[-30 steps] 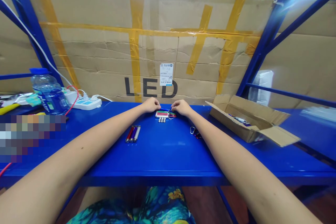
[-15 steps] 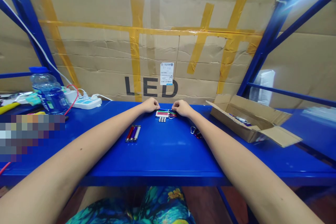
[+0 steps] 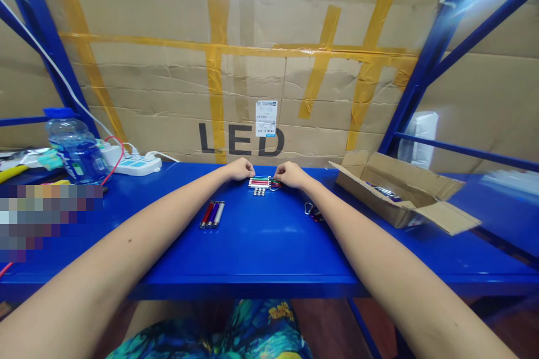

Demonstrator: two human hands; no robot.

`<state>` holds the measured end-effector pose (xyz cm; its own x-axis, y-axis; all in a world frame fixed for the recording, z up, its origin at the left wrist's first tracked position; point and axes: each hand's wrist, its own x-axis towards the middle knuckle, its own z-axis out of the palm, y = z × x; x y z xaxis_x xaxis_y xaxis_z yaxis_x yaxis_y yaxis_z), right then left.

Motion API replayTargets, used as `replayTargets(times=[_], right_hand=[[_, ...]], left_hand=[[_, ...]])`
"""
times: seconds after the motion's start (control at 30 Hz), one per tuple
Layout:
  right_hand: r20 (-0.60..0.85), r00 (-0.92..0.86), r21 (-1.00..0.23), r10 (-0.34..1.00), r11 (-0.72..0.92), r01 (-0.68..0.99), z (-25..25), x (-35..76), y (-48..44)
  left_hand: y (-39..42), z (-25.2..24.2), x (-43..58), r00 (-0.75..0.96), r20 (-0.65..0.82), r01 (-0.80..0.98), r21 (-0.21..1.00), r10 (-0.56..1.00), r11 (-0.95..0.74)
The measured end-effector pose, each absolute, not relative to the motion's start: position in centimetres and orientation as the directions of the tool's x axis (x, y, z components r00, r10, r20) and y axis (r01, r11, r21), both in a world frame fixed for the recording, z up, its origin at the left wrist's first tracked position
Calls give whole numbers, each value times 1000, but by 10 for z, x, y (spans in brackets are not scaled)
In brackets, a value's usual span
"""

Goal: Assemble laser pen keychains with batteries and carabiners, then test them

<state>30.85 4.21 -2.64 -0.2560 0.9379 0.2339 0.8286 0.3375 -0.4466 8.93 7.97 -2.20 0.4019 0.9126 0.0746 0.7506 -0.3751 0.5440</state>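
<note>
A row of slim metal tubes (image 3: 259,182) in several colours lies side by side near the back of the blue table, with small carabiner clips at the right ends. My left hand (image 3: 241,169) pinches the left end of the farthest tube. At the row's other end, my right hand (image 3: 290,173) is closed in a pinch where that tube meets its clip; the fingertips partly hide it. Just in front sit several small round silver pieces (image 3: 259,192). Red, purple and silver tubes (image 3: 211,215) lie nearer me on the left. Loose carabiner clips (image 3: 310,211) are beside my right forearm, which partly covers them.
An open cardboard box (image 3: 393,193) with metal pieces inside stands on the right. A water bottle (image 3: 76,148) and a white power strip (image 3: 137,165) with cables are on the left. A large cardboard sheet (image 3: 168,84) rises behind the blue table (image 3: 252,258).
The farthest tube, slightly raised and tilted before, now lies level along the row between my hands. Both hands have barely moved; the whole view has shifted slightly.
</note>
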Motion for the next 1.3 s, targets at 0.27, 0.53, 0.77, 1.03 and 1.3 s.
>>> replayTargets(times=[0.27, 0.53, 0.77, 1.03, 1.3], right_hand=[[220, -275, -432, 936, 346, 833, -25, 308, 40], [231, -276, -422, 933, 351, 836, -27, 308, 42], [249, -287, -405, 925, 369, 837, -25, 308, 40], [246, -291, -405, 924, 371, 836, -25, 308, 39], [278, -251, -408, 927, 351, 843, -19, 309, 33]], left_hand=[[80, -21, 88, 405, 63, 763, 526, 912, -376], [79, -19, 92, 425, 85, 745, 533, 901, -401], [77, -19, 94, 461, 85, 725, 538, 884, -430], [79, -22, 93, 456, 104, 715, 548, 884, -433], [59, -4, 76, 417, 228, 726, 499, 880, -473]])
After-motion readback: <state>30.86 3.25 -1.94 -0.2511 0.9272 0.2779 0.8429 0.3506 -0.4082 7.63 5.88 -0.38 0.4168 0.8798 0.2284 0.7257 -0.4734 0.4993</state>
